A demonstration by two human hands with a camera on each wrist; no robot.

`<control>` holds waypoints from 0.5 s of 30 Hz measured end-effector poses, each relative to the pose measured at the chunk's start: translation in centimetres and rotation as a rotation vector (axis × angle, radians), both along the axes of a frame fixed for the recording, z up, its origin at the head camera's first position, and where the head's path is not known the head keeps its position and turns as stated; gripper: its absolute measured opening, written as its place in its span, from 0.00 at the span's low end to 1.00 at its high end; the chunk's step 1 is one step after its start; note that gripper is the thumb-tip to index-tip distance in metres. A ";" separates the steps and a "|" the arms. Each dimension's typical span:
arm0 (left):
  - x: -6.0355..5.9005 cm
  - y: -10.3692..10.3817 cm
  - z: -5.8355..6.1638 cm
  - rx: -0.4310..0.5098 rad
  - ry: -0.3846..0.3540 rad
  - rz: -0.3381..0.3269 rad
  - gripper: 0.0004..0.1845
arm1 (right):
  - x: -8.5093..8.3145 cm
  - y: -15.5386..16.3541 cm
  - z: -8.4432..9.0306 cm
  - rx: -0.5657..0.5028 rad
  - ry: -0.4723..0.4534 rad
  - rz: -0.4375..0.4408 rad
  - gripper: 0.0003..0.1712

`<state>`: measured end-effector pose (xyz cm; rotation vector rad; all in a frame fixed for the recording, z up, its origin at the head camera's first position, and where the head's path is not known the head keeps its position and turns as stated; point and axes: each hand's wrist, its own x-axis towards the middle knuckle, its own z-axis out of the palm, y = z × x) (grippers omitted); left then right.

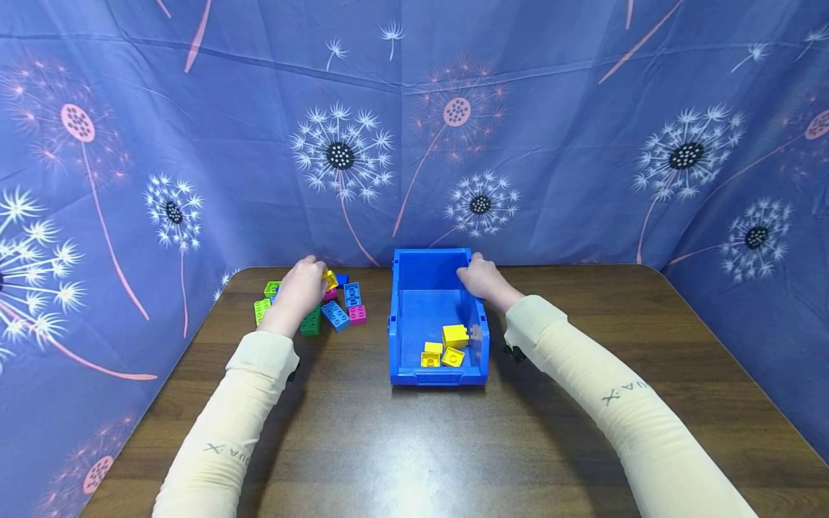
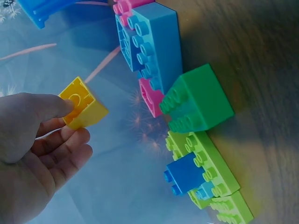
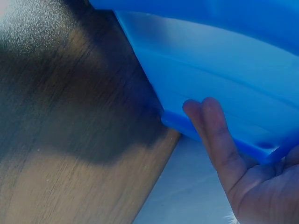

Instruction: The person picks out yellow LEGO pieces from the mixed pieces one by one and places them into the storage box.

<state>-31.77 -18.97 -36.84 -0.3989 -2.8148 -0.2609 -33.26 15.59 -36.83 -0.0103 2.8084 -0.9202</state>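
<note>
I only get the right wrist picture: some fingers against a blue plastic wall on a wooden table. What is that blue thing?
Observer: A blue bin, open on top; the right hand rests on its far right rim.
Visitor: Anything inside it?
Observer: Yes, three yellow bricks lie near its front wall.
Visitor: And the other hand?
Observer: The left hand pinches a small yellow brick between thumb and fingers.
Visitor: Where did that come from?
Observer: I can't say, but a pile of bricks in green, blue and pink lies on the table left of the bin.
</note>
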 end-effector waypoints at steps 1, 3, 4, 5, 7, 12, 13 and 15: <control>0.1 0.1 0.1 0.000 0.004 -0.003 0.10 | 0.0 0.0 0.0 -0.001 -0.001 -0.002 0.34; 0.2 0.2 0.2 -0.001 0.012 -0.010 0.09 | 0.0 0.0 0.0 -0.001 -0.001 -0.004 0.34; 0.3 0.3 0.2 -0.003 0.016 -0.012 0.09 | 0.0 -0.1 0.0 0.000 0.001 -0.005 0.34; 0.4 0.4 0.3 -0.004 0.019 -0.015 0.09 | 0.1 -0.1 0.0 -0.001 0.002 -0.005 0.33; 0.5 0.6 0.4 -0.005 0.022 -0.020 0.09 | 0.1 -0.1 -0.1 -0.003 0.005 -0.006 0.33; 0.8 0.9 0.7 0.002 0.040 -0.032 0.10 | 0.2 -0.1 -0.1 -0.004 0.007 -0.004 0.34; 0.9 0.9 0.7 0.004 0.045 -0.037 0.10 | 0.2 -0.1 -0.1 -0.006 0.006 -0.004 0.34; 0.9 1.0 0.9 0.007 0.053 -0.042 0.09 | 0.3 -0.1 0.0 -0.009 0.006 -0.003 0.34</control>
